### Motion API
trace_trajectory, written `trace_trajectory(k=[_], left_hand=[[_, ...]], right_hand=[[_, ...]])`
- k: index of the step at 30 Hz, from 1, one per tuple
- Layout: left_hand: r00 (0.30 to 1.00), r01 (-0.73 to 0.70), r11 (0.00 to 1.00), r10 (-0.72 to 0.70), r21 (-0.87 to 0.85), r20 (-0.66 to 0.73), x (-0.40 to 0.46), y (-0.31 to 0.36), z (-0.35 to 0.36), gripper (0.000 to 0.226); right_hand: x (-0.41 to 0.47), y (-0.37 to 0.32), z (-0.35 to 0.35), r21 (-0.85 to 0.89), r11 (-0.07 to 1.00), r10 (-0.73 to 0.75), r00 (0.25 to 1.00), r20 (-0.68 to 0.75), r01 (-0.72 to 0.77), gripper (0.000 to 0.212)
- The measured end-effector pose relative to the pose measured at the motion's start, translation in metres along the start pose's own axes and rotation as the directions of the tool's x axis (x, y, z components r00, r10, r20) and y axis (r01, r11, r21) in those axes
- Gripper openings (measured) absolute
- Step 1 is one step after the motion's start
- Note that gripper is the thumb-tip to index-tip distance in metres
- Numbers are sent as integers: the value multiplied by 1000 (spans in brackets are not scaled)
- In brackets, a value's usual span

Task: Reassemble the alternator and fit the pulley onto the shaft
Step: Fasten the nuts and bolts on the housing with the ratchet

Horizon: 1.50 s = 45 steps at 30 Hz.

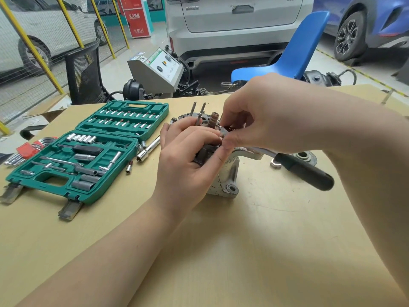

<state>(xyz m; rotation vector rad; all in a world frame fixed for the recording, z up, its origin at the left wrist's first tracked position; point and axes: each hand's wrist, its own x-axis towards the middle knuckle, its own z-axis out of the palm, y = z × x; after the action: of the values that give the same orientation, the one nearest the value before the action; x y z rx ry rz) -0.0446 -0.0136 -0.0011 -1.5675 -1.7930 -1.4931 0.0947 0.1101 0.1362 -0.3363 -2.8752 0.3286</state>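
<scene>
The alternator (225,176) stands on end near the middle of the wooden table (243,251), mostly hidden under the two hands. Its grey metal housing with a mounting ear shows below the hands, and its shaft end with copper-coloured rings (214,119) points up between them. Two long bolts (197,113) stand up from the housing just beside the shaft.

The open green socket set case (88,149) lies on the table to the left of the alternator, with sockets and bits in its rows. A few loose sockets and an extension bar (147,150) lie between the case and the alternator. A set of hex keys in a red holder (28,149) lies at the far left edge of the table.

The left hand (188,158) has its fingers curled around a dark part (204,154) on top of the alternator and holds it there. The right hand (250,116) comes from above, and its thumb and fingers pinch a small metal piece (224,132) next to the shaft; what this piece is, I cannot tell.

A ratchet wrench with a black handle (303,170) lies on the table to the right of the alternator, partly under the right forearm. Behind it lies the pulley (306,156), apart from the alternator, and a nut (275,163) lies just beside the wrench.
</scene>
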Motion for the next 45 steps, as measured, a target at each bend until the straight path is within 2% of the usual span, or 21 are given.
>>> trace_trajectory(k=[5,9,13,18,22,27,30,34,42,45], left_hand=[[1000,-16,1000,16,-2,15,0,-2,-3,15],[1000,-2,1000,2,-20,10,-1,-3,-4,25],[1000,7,999,-8,-50,-14,-1,-3,-5,24],[996,70,989,-76,-132,-44,1,-2,-3,33],[997,60,991,-65,-122,-39,1,-4,-3,32],[998,47,990,-51,-130,-26,0,-7,-2,33],[998,36,993,-41,-115,-37,-1,-8,-2,31],[999,44,992,-48,-122,-25,-1,-6,-4,32],[999,39,997,-39,-71,-8,0,-1,-6,32],[999,39,997,-39,-61,5,0,-1,-6,33]], right_hand=[[-3,5,-4,29,999,-43,998,34,42,20],[1,8,-1,48,997,-65,997,28,63,31],[0,8,-2,57,997,-53,998,40,50,21],[-1,2,2,9,998,-67,997,25,67,23],[-1,4,1,2,997,-76,996,42,76,20],[1,5,2,66,994,-89,995,47,86,30],[0,5,0,52,996,-80,995,60,77,21],[-1,3,-3,85,995,-49,995,85,42,40],[0,7,-2,115,991,-69,995,71,60,24],[0,7,0,143,987,-87,994,61,78,23]])
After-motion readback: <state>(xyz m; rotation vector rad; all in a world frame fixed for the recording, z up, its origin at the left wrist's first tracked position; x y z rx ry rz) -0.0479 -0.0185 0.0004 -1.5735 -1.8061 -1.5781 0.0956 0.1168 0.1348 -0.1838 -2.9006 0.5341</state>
